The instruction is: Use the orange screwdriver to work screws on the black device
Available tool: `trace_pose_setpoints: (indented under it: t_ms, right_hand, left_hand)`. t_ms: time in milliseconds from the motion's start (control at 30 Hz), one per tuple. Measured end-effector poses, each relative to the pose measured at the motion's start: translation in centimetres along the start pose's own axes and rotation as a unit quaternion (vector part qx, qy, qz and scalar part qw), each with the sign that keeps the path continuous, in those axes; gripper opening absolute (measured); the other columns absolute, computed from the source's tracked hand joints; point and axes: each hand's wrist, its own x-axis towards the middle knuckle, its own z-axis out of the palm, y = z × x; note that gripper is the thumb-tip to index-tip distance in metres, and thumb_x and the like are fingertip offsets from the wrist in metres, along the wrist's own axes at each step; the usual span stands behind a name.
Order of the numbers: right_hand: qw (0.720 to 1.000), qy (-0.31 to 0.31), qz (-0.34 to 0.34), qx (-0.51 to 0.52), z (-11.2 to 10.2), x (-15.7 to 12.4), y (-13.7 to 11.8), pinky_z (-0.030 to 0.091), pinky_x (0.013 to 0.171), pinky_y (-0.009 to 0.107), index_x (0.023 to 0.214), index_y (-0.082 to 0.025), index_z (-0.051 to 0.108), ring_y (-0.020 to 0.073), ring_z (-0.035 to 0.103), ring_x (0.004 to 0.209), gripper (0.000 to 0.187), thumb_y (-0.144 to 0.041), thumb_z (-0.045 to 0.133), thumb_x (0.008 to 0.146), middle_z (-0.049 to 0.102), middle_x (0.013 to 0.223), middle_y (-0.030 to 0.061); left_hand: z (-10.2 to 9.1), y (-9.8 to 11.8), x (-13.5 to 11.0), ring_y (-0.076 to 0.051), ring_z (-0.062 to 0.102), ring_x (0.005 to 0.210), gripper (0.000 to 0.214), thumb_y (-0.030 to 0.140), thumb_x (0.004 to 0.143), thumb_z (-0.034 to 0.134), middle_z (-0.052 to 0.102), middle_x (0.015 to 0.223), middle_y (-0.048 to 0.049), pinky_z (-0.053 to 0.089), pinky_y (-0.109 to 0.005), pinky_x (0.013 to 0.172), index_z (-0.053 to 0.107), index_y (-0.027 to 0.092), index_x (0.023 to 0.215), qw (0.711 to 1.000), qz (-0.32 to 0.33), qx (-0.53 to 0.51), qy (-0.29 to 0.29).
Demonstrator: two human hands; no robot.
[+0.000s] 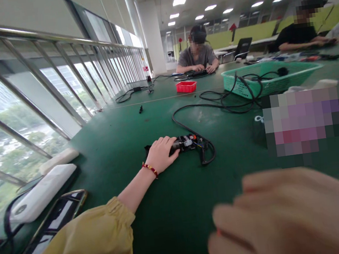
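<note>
My left hand (161, 155), below a mustard-yellow fabric sleeve (99, 236) and a red-and-gold bracelet (150, 170), is palm down, fingers and thumb closed over the left part of a black oblong device with exposed coloured wires (187, 142), which lies mid-table on a dark green tabletop (169, 222). My right hand (291, 219), well apart from the left, is close and blurred at lower right, fingers curled; I cannot tell whether it grips anything. Counted from the left: two long white objects (45, 193), one dark phone-like slab with a gold edge (62, 214), one small black piece (140, 110), one bottle with a red label (146, 69), one small red plastic tray (186, 87) and one mint-green perforated plastic basket (279, 84). A black cable (185, 107) loops between basket and device. A shiny metal railing (35, 35) lines the windows at left; across the table are two people (196, 57), in grey and black. My left hand covers part of the device, my right hides the near right tabletop, and a pixelated patch obscures things nearer than the basket.
</note>
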Motion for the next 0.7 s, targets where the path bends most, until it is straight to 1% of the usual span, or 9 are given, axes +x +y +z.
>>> trace_pose_setpoints:
  t_ms: [33,67,133,167,200,267,433,600,700]
  right_hand:
    - [1.0,-0.025,0.0,-0.005,-2.4,3.5,0.0,0.039,0.052,0.031,0.088,-0.046,0.064,0.0186,0.058,0.07,0.027,-0.036,0.047,0.07,0.064,0.064,-0.0034]
    - [0.998,-0.059,-0.002,-0.009,-4.5,6.3,0.1,0.037,0.053,0.03,0.085,-0.039,0.067,0.0167,0.056,0.065,0.024,-0.033,0.047,0.071,0.063,0.063,-0.0016]
    - [0.99,-0.138,-0.001,-0.006,-7.3,9.7,0.5,0.034,0.052,0.027,0.076,-0.028,0.067,0.0125,0.051,0.056,0.02,-0.03,0.047,0.074,0.061,0.061,-0.0008]
    - [0.986,-0.165,-0.002,0.004,-8.1,10.7,0.8,0.032,0.051,0.025,0.073,-0.026,0.066,0.0109,0.049,0.053,0.019,-0.029,0.047,0.075,0.06,0.06,-0.0015]
    - [0.983,-0.185,0.013,0.009,-8.4,11.3,1.1,0.033,0.053,0.025,0.072,-0.024,0.066,0.0111,0.05,0.056,0.02,-0.031,0.047,0.076,0.06,0.062,-0.0011]
    - [0.977,-0.209,0.024,0.007,-8.2,11.9,1.8,0.034,0.058,0.024,0.074,-0.023,0.066,0.0125,0.052,0.063,0.02,-0.031,0.048,0.077,0.062,0.065,0.0]
    - [0.979,-0.194,0.044,-0.04,-6.7,12.2,2.9,0.034,0.061,0.025,0.078,-0.023,0.067,0.0168,0.055,0.076,0.019,-0.032,0.049,0.076,0.064,0.073,0.0021]
    - [0.978,-0.197,0.049,-0.05,-6.9,12.3,3.6,0.035,0.065,0.026,0.081,-0.023,0.066,0.017,0.054,0.078,0.019,-0.03,0.049,0.076,0.064,0.077,0.0022]
    - [0.981,-0.186,0.036,-0.045,-7.1,12.2,3.9,0.035,0.065,0.026,0.084,-0.023,0.065,0.016,0.054,0.078,0.019,-0.029,0.049,0.077,0.063,0.08,0.002]
  left_hand:
    - [0.0,0.0,0.0,-0.022,0.05,0.093,0.035,0.033,0.083,0.044,0.056,0.103,-0.0082,0.041,-0.035,0.081,0.048,0.014,0.112,1.0,-0.003,0.001,-0.001]
    - [-0.1,0.1,0.0,-0.022,0.05,0.093,0.033,0.032,0.083,0.044,0.056,0.101,-0.008,0.041,-0.035,0.081,0.049,0.015,0.111,1.0,-0.007,0.002,-0.001]
    - [-0.2,0.1,0.0,-0.023,0.051,0.092,0.031,0.032,0.082,0.045,0.057,0.097,-0.0072,0.041,-0.035,0.079,0.05,0.016,0.107,1.0,-0.015,-0.001,0.0]
    - [-0.3,0.2,0.0,-0.024,0.051,0.092,0.029,0.033,0.081,0.046,0.057,0.094,-0.0068,0.041,-0.035,0.078,0.051,0.017,0.106,1.0,-0.019,-0.005,0.001]
    - [-0.4,0.2,0.1,-0.024,0.051,0.091,0.028,0.034,0.081,0.046,0.057,0.091,-0.0064,0.041,-0.035,0.077,0.051,0.018,0.104,1.0,-0.023,-0.009,0.002]
    - [-0.4,0.2,0.1,-0.024,0.052,0.09,0.027,0.034,0.08,0.047,0.057,0.089,-0.006,0.041,-0.035,0.075,0.051,0.018,0.102,1.0,-0.023,-0.016,0.002]
    - [-0.4,0.2,0.1,-0.024,0.051,0.089,0.027,0.033,0.082,0.043,0.056,0.091,-0.0073,0.041,-0.036,0.074,0.05,0.017,0.103,1.0,-0.007,-0.008,0.002]
    - [-0.4,0.3,0.0,-0.023,0.051,0.089,0.027,0.033,0.083,0.043,0.055,0.094,-0.0074,0.041,-0.035,0.073,0.05,0.017,0.102,1.0,-0.003,0.004,0.005]
    - [-0.4,0.2,0.0,-0.022,0.051,0.088,0.027,0.034,0.083,0.042,0.055,0.095,-0.0073,0.041,-0.034,0.073,0.05,0.017,0.102,1.0,-0.002,0.011,0.003]
